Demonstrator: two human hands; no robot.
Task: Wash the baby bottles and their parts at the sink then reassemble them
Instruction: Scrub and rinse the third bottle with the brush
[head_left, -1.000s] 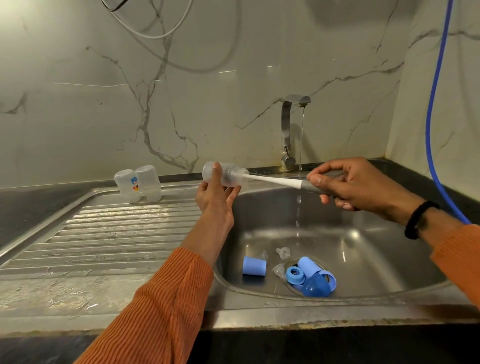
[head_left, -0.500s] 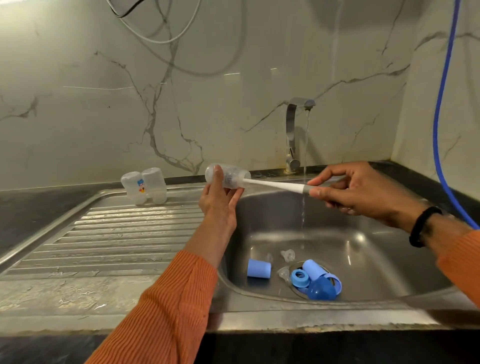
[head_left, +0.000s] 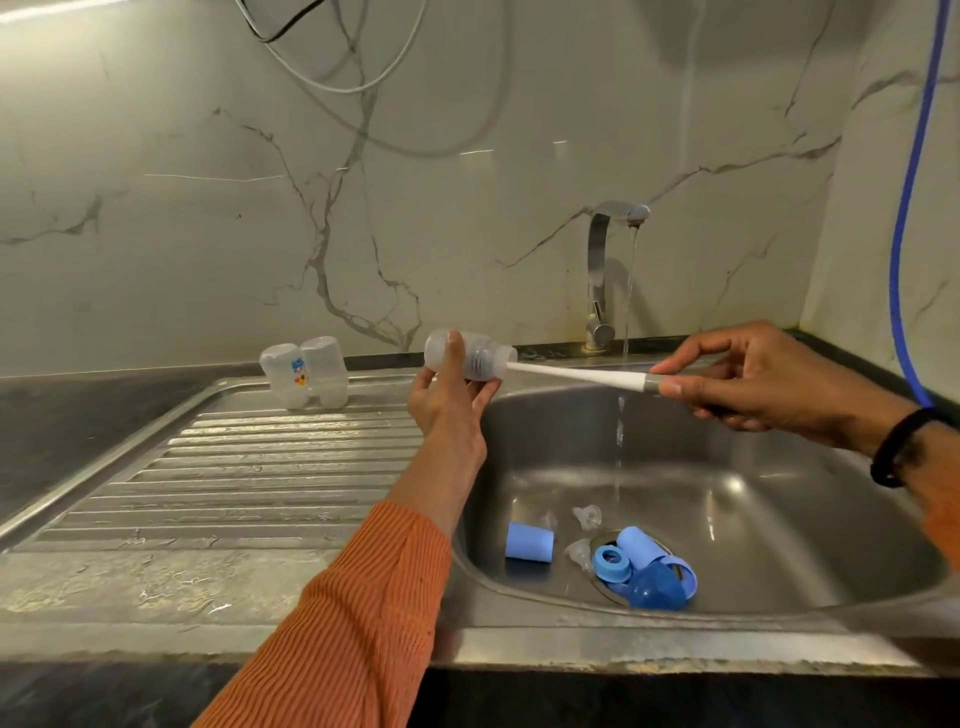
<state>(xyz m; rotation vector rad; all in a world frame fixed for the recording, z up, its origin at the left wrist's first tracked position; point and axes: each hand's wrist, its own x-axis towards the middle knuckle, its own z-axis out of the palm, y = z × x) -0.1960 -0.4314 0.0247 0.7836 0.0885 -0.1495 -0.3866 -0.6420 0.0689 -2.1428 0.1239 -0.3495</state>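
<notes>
The steel sink (head_left: 779, 519) with its ribbed drainboard (head_left: 234, 467) fills the desk, and water runs from the tap (head_left: 605, 260). The left hand (head_left: 447, 405) has its grip clamped around a clear bottle (head_left: 467, 356), held on its side above the basin's left edge. The right hand (head_left: 753, 384) pinches the brush (head_left: 582, 375), whose head is inside that bottle. Two clear bottles (head_left: 306, 371) stand on the drainboard. Blue parts (head_left: 623, 561) lie near the drain.

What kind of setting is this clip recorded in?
Probably a home kitchen sink area: a stainless steel sink with a ribbed drainboard, a running tap, and a marble-look backsplash above a dark countertop.
</notes>
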